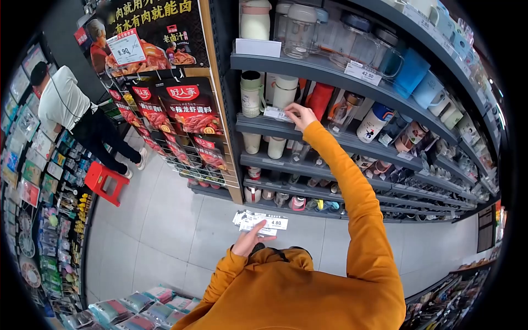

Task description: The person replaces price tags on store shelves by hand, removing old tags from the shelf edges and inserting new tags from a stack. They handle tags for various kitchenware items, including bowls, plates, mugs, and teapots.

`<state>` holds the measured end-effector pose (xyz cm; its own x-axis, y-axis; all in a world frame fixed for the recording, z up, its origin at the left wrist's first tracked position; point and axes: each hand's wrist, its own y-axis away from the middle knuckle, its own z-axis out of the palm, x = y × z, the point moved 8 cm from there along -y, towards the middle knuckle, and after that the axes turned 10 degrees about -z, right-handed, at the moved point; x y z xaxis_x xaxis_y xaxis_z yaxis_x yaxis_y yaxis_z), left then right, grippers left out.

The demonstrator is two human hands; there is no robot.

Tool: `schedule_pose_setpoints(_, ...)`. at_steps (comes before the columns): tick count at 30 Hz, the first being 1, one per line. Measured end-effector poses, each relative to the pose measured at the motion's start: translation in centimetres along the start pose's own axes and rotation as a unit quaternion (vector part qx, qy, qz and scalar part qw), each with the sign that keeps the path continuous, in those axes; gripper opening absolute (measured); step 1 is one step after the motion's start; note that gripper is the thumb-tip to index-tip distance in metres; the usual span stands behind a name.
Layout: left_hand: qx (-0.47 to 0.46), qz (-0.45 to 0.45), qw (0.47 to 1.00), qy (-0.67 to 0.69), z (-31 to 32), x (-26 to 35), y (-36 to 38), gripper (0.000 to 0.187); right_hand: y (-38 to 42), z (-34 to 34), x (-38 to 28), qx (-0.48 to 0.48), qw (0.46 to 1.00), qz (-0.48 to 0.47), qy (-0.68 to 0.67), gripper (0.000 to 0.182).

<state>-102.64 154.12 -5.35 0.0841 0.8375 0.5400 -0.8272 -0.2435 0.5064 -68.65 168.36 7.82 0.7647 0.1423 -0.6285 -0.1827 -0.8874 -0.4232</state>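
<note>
Labels (279, 223) are held in the left hand (250, 241) as a tag (275, 114) on the shelf (258, 124) is reached by the right hand (302, 116), grip narrow, hold unclear, careful fingertip alignment called for.

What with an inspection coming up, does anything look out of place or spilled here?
The red stool stands on the aisle floor, a possible trip hazard, though perhaps in use. The price labels in the left hand are unevenly fanned. I see no spill or damage.
</note>
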Motion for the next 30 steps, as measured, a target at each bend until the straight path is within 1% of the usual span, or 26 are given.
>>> schedule_pose_setpoints(2, -0.002, 0.004, 1.0, 0.004, -0.1, 0.7, -0.3, 0.035, -0.6, 0.0, 0.3, -0.01, 1.0, 0.009, -0.001, 0.016)
schedule_pose_setpoints(3, -0.002, 0.005, 1.0, 0.004, -0.2, 0.8, -0.3, 0.035, -0.6, 0.3, 0.2, -0.037, 0.999, 0.01, 0.008, 0.018)
schedule_pose_setpoints(6, -0.008, -0.003, 0.999, 0.037, -0.4, 0.7, -0.7, 0.032, -0.2, 0.5, -0.3, -0.067, 0.995, 0.007, 0.069, 0.021)
schedule_pose_setpoints(9, -0.016, 0.025, 0.999, 0.034, 0.2, 1.9, -0.6, 0.032, 0.3, 0.8, -1.0, -0.086, 0.978, -0.025, 0.187, 0.022)
schedule_pose_setpoints(12, -0.015, 0.059, 0.998, 0.019, 1.9, 4.2, -0.3, 0.032, 1.8, -0.1, -4.0, 0.018, 0.956, -0.136, 0.259, 0.025)
schedule_pose_setpoints(14, -0.006, 0.095, 0.995, 0.001, 2.9, 6.0, -0.1, 0.031, 4.0, -2.0, -9.8, 0.113, 0.968, -0.157, 0.16, 0.026)
schedule_pose_setpoints(15, -0.006, 0.108, 0.994, -0.006, 3.4, 7.0, 0.1, 0.032, 5.3, -1.9, -10.3, 0.107, 0.987, -0.095, 0.067, 0.026)
schedule_pose_setpoints(16, -0.004, 0.117, 0.993, -0.013, 3.8, 7.8, 0.2, 0.034, 7.3, -1.1, -11.1, 0.117, 0.99, -0.02, -0.07, 0.024)
schedule_pose_setpoints(17, -0.007, 0.134, 0.991, -0.017, 4.0, 8.3, 0.2, 0.033, 9.5, 0.1, -11.8, 0.113, 0.981, -0.005, -0.157, 0.023)
schedule_pose_setpoints(18, -0.013, 0.151, 0.988, -0.022, 4.4, 9.0, 0.1, 0.032, 12.0, 1.5, -11.5, 0.099, 0.961, 0.046, -0.254, 0.023)
schedule_pose_setpoints(19, -0.012, 0.176, 0.984, -0.034, 5.1, 9.9, 0.4, 0.03, 13.8, 1.6, -13.5, 0.069, 0.948, 0.102, -0.294, 0.022)
schedule_pose_setpoints(21, -0.016, 0.188, 0.98, -0.058, 6.4, 10.9, 0.7, 0.029, 16.6, 1.8, -15.2, 0.11, 0.934, 0.109, -0.322, 0.019)
schedule_pose_setpoints(25, -0.025, 0.194, 0.977, -0.087, 7.9, 11.2, 0.4, 0.029, 19.0, 0.3, -17.4, 0.174, 0.919, 0.094, -0.342, 0.026)
schedule_pose_setpoints(28, -0.029, 0.185, 0.979, -0.086, 8.7, 11.1, 0.1, 0.029, 19.2, -1.0, -18.2, 0.191, 0.934, 0.087, -0.289, 0.03)
schedule_pose_setpoints(30, -0.032, 0.182, 0.979, -0.084, 9.1, 11.0, 0.1, 0.029, 19.4, -1.0, -18.0, 0.184, 0.94, 0.098, -0.27, 0.03)
